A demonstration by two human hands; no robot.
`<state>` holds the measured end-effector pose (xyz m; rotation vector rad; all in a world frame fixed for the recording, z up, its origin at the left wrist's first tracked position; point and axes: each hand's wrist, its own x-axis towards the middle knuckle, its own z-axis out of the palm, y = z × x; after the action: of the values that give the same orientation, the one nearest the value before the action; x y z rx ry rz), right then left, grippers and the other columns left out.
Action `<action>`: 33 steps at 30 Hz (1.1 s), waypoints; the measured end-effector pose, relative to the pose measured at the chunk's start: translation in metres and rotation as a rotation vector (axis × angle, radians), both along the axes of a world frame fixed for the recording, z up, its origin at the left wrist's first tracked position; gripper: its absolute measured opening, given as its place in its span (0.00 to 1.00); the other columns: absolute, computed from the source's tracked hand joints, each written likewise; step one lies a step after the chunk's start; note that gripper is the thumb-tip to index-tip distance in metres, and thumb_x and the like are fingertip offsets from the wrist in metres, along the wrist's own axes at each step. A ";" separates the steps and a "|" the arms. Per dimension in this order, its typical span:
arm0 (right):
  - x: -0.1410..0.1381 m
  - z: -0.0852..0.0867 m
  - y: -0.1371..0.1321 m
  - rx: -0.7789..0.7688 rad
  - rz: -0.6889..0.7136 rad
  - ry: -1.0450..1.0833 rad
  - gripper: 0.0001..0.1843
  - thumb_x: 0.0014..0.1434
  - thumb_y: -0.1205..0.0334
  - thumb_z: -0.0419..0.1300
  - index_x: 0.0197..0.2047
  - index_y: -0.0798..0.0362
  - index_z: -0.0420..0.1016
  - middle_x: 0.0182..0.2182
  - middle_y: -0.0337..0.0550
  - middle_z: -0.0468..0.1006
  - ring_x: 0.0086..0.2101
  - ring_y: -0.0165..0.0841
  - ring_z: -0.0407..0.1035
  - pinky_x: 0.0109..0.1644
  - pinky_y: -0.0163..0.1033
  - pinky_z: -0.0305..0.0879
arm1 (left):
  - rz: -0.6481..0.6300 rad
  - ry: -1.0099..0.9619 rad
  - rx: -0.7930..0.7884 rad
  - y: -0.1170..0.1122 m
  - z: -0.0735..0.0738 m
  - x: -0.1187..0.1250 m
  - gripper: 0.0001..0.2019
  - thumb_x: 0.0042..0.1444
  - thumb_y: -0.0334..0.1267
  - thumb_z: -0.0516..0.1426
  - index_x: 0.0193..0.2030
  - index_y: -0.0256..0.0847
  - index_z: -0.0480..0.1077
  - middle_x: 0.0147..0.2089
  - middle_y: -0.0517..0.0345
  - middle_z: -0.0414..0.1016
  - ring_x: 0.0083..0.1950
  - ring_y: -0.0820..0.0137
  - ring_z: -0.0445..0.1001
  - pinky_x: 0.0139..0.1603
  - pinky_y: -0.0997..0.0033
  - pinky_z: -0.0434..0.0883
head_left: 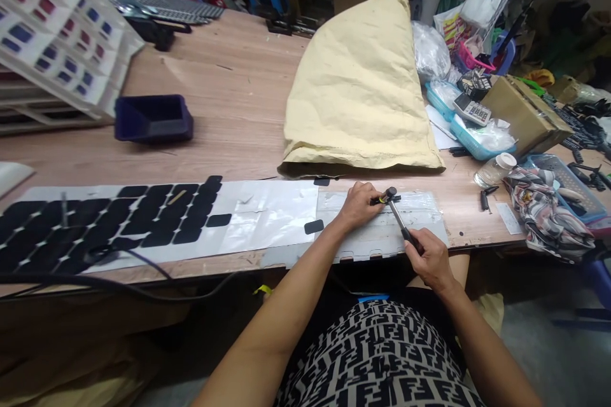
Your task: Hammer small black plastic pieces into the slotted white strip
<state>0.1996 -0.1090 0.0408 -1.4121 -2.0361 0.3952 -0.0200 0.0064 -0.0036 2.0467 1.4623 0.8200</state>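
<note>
My right hand [432, 262] is wrapped round the black grip of a small hammer [399, 217]. The hammer's head lies over a small black piece [382, 200], which my left hand [359, 205] pinches at its left end. A bit of yellow shows on that piece near the fingertips; its exact kind is too small to make out. Beneath both hands lies a whitish board [420, 219] covered with clear plastic, at the table's front edge. To the left, a white sheet [272, 210] carries rows of black rounded patches [160, 210].
A large cream sack [363, 89] stands behind the board. A dark purple tray [153, 119] and a white plastic basket [62, 32] are at left. On the right are a glass jar [495, 170], blue baskets [482, 140], a crumpled cloth [548, 213] and a cardboard box [525, 114]. A black cable [191, 296] crosses the left front edge.
</note>
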 end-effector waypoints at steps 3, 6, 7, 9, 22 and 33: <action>0.005 -0.003 0.006 -0.053 -0.032 0.042 0.12 0.64 0.58 0.58 0.45 0.53 0.80 0.29 0.39 0.73 0.28 0.31 0.66 0.36 0.37 0.66 | -0.002 -0.002 -0.021 -0.001 0.003 0.000 0.12 0.56 0.38 0.62 0.46 0.48 0.82 0.37 0.55 0.73 0.47 0.60 0.66 0.51 0.58 0.64; 0.021 -0.004 0.024 -0.075 -0.125 0.087 0.14 0.63 0.55 0.59 0.44 0.52 0.81 0.28 0.39 0.73 0.27 0.31 0.65 0.36 0.37 0.66 | 0.002 -0.009 -0.041 0.000 0.003 0.000 0.12 0.56 0.39 0.62 0.47 0.47 0.82 0.39 0.55 0.74 0.48 0.59 0.66 0.52 0.57 0.65; 0.028 -0.005 0.031 -0.074 -0.173 0.105 0.15 0.62 0.53 0.60 0.44 0.52 0.82 0.28 0.39 0.74 0.27 0.31 0.65 0.36 0.38 0.66 | 0.004 -0.013 -0.048 0.001 0.004 0.000 0.12 0.56 0.39 0.62 0.47 0.47 0.82 0.39 0.55 0.74 0.48 0.59 0.66 0.52 0.57 0.66; 0.042 -0.007 0.046 -0.079 -0.291 0.146 0.17 0.59 0.50 0.61 0.43 0.53 0.83 0.28 0.40 0.76 0.28 0.32 0.65 0.36 0.39 0.66 | 0.000 -0.023 -0.067 0.001 0.005 -0.001 0.12 0.57 0.39 0.62 0.47 0.47 0.82 0.40 0.54 0.75 0.49 0.58 0.67 0.53 0.56 0.66; 0.060 -0.022 0.060 -0.224 -0.474 0.394 0.26 0.54 0.46 0.64 0.47 0.58 0.84 0.34 0.46 0.82 0.32 0.34 0.70 0.40 0.40 0.68 | -0.524 0.142 -0.004 -0.112 0.025 -0.008 0.11 0.54 0.34 0.66 0.44 0.52 0.82 0.73 0.59 0.59 0.74 0.48 0.51 0.72 0.41 0.54; 0.057 -0.023 0.059 -0.167 -0.477 0.345 0.23 0.55 0.47 0.63 0.46 0.56 0.84 0.33 0.44 0.82 0.29 0.33 0.69 0.38 0.40 0.69 | -0.111 -0.069 -0.089 -0.029 0.032 -0.002 0.07 0.58 0.34 0.59 0.30 0.43 0.77 0.52 0.52 0.78 0.55 0.58 0.72 0.59 0.51 0.71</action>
<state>0.2567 -0.0505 0.0182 -1.7338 -1.3666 0.5619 -0.0223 -0.0223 0.0282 1.9937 1.3112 0.7594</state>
